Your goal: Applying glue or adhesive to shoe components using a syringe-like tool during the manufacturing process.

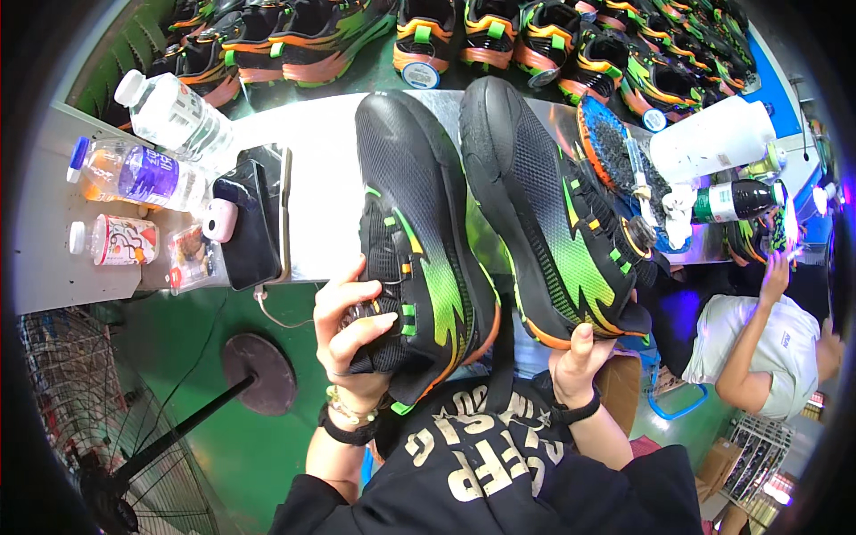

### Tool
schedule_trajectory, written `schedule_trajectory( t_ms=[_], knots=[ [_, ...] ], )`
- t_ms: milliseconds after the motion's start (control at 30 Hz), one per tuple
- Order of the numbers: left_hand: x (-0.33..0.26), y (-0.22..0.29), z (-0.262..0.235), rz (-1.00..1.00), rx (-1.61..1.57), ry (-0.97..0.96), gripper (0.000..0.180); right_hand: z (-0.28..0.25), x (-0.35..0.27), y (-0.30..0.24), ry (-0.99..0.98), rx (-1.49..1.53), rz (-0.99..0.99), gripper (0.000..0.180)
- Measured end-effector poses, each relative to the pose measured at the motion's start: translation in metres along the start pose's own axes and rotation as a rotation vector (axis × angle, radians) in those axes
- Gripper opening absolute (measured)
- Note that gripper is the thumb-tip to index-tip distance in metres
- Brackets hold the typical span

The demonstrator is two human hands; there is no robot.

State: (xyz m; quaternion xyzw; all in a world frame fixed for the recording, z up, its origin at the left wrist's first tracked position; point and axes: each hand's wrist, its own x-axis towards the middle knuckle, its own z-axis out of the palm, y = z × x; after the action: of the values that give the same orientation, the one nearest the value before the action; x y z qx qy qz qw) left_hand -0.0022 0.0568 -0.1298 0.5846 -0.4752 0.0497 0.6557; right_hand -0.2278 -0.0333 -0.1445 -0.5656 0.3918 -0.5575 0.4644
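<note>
Head view: one black-green sneaker in each hand

Centre stage, it's the left shoe, with the right shoe just beside it at three o'clock, toes toward twelve! Left hand on the first shoe, between seven and eight; right hand at the other's heel, near six. Up at twelve, more shoes spread from eleven to one. Out between nine and ten, three bottles lie on the table, a phone inside them, small case on top. Fan at eight, jug at two, dark-drink bottle just below it, co-worker between three and four!
</note>
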Motion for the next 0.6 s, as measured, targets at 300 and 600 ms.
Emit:
schedule_trajectory(
  t_ms=[300,600],
  knots=[
    [0.049,0.051,-0.009,0.115,0.214,-0.305,0.034,-0.002,-0.012,-0.006,0.085,-0.120,-0.022,0.104],
    [0.064,0.071,-0.007,0.381,0.729,-0.874,0.008,-0.036,0.027,-0.006,-0.581,-0.745,-1.026,0.036]
  ],
)
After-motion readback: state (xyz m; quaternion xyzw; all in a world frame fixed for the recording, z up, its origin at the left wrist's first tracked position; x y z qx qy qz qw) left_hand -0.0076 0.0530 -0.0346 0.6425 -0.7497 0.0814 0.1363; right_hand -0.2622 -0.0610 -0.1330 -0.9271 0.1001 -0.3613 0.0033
